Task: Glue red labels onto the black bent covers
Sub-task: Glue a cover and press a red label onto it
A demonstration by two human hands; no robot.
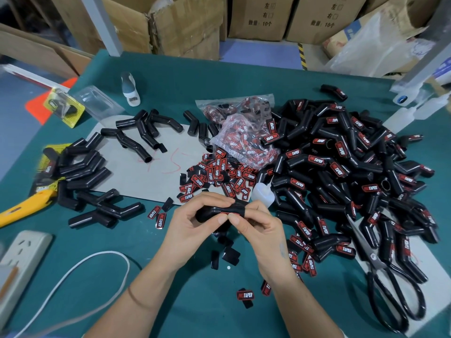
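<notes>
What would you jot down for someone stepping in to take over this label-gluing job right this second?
Left hand and right hand: both grip one black cover, thumbs pressing on it; whether its label is on cannot be seen.
Loose red labels lie just beyond the hands, more in the clear bag; a small white bottle, probably glue, stands beside them.
Done: the big labelled pile on the right.
Left: the plain covers on the left.

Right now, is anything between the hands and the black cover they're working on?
No. Both the left hand and the right hand already grip the black cover directly; nothing visible lies between them.
</notes>
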